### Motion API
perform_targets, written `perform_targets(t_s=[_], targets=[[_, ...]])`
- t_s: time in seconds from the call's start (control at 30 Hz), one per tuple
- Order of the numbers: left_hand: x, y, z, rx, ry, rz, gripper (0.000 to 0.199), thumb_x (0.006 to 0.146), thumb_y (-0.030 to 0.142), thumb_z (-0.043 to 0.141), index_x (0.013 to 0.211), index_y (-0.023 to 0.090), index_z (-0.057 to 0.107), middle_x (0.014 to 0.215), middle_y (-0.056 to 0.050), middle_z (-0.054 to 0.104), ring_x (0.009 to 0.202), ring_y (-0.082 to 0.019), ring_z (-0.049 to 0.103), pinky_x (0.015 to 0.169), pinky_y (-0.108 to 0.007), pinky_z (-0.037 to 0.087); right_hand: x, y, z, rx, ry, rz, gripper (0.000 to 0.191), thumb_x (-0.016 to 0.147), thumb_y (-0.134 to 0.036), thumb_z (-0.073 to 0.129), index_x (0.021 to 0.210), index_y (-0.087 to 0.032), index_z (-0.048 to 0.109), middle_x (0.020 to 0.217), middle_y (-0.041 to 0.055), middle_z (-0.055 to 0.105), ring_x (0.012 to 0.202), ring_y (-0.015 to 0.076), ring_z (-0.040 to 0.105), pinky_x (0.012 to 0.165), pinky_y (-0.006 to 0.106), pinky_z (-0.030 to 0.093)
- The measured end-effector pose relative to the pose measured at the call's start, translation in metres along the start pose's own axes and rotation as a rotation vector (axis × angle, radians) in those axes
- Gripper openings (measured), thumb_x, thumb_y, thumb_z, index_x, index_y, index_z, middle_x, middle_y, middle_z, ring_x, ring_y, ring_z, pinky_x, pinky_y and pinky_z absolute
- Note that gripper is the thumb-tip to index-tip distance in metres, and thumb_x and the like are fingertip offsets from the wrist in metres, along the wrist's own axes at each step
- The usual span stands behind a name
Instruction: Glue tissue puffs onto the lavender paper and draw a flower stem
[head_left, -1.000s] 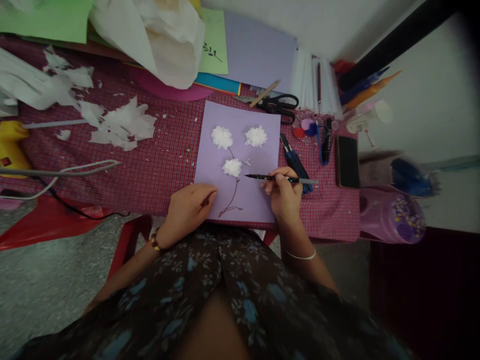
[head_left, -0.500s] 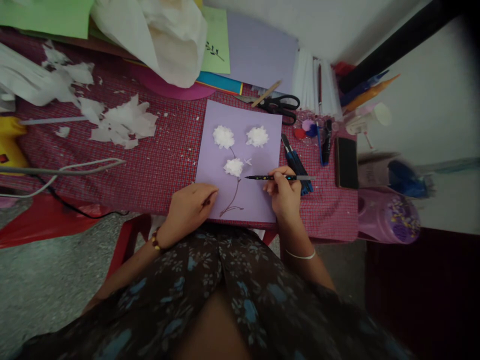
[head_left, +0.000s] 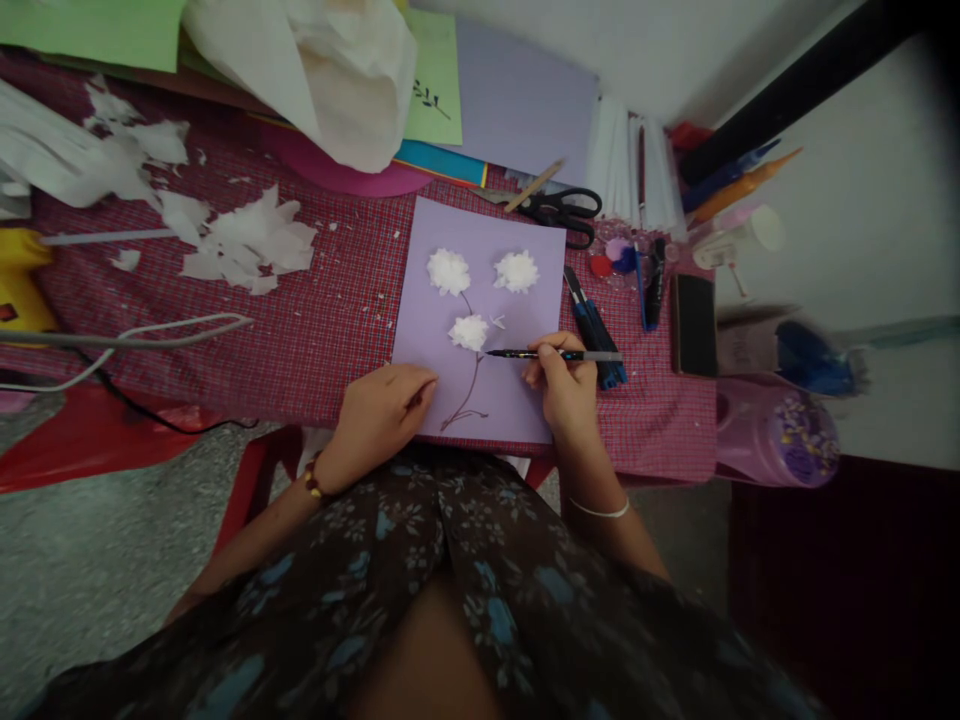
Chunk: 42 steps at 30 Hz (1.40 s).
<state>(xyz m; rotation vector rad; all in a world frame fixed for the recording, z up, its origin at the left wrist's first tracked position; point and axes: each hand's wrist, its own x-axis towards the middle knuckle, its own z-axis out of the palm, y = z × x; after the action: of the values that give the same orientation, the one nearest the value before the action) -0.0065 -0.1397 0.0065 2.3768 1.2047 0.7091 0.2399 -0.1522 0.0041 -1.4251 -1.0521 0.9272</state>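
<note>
A light purple sheet of paper (head_left: 510, 400) lies on the checked tablecloth and bears three white ruffled paper flowers (head_left: 448, 272). A thin brown stem (head_left: 474, 382) is drawn below the lowest flower, and a short one links it with the upper left flower. My right hand (head_left: 568, 392) pinches a black brush pen (head_left: 517, 353) with a grey end. The pen's tip is at the top of the lower stem; whether it touches the paper I cannot tell. Loosely curled, my left hand (head_left: 386, 408) rests at the sheet's lower left edge, its fingertips partly hidden.
Blue utility knives (head_left: 596, 340) lie right of the sheet, black-handled scissors (head_left: 559, 208) and a wooden stick (head_left: 536, 185) behind it. White paper scraps (head_left: 251, 245) and a yellow glue gun (head_left: 22, 280) are at left. A dark phone (head_left: 694, 325) lies near the right edge.
My right hand has shifted slightly left, bringing the brush pen's tip to the stem just under the lowest flower. My left hand stays nearly still.
</note>
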Motion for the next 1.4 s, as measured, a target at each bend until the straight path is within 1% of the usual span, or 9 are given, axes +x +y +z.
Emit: perform_targets(t_s=[0.07,0.27,0.7,1.13,1.4], targets=[[0.0001,0.0008,-0.0003,0.000,-0.006,-0.008,0.021,0.096,0.025,0.048,0.097,0.017,0.067,0.094,-0.005,0.074,0.087,-0.018,0.067,0.081,-0.031,0.052,-0.0007,-0.0025,0.0009,-0.021,-0.013,-0.009,0.012,0.089,-0.033,0.056,0.083,-0.024,0.061,0.052,-0.0068,0.053,0.045,0.0098,0.048,0.047,0.025,0.038],[0.0002,0.0024,-0.0012,0.008,-0.019,-0.030,0.024,0.097,0.028,0.046,0.098,0.018,0.068,0.096,-0.005,0.074,0.089,-0.018,0.067,0.083,-0.032,0.052,-0.0013,-0.0056,0.0016,-0.054,-0.037,-0.035,0.012,0.089,-0.032,0.057,0.082,-0.023,0.061,0.052,-0.0060,0.054,0.047,0.0107,0.050,0.049,0.027,0.040],[0.0014,0.0034,-0.0012,0.060,-0.038,-0.039,0.026,0.097,0.029,0.045,0.096,0.017,0.068,0.095,-0.005,0.073,0.087,-0.019,0.067,0.080,-0.031,0.051,-0.0030,-0.0056,0.0009,-0.020,-0.054,-0.025,0.010,0.089,-0.031,0.057,0.084,-0.023,0.061,0.055,-0.0055,0.055,0.048,0.0112,0.050,0.050,0.027,0.040],[-0.0002,0.0030,-0.0011,0.034,-0.016,-0.028,0.025,0.098,0.028,0.045,0.096,0.018,0.068,0.094,-0.005,0.073,0.087,-0.019,0.067,0.080,-0.031,0.051,-0.0023,-0.0030,0.0016,-0.065,-0.039,-0.035,0.012,0.089,-0.034,0.056,0.084,-0.024,0.060,0.054,-0.0058,0.055,0.048,0.0113,0.051,0.050,0.028,0.041],[-0.0011,0.0033,0.0006,0.066,-0.014,-0.025,0.026,0.097,0.028,0.045,0.097,0.018,0.068,0.095,-0.005,0.074,0.088,-0.020,0.067,0.080,-0.032,0.051,-0.0025,-0.0060,0.0011,-0.050,-0.060,-0.052,0.010,0.089,-0.031,0.056,0.084,-0.024,0.061,0.055,-0.0055,0.056,0.048,0.0116,0.051,0.050,0.028,0.041]])
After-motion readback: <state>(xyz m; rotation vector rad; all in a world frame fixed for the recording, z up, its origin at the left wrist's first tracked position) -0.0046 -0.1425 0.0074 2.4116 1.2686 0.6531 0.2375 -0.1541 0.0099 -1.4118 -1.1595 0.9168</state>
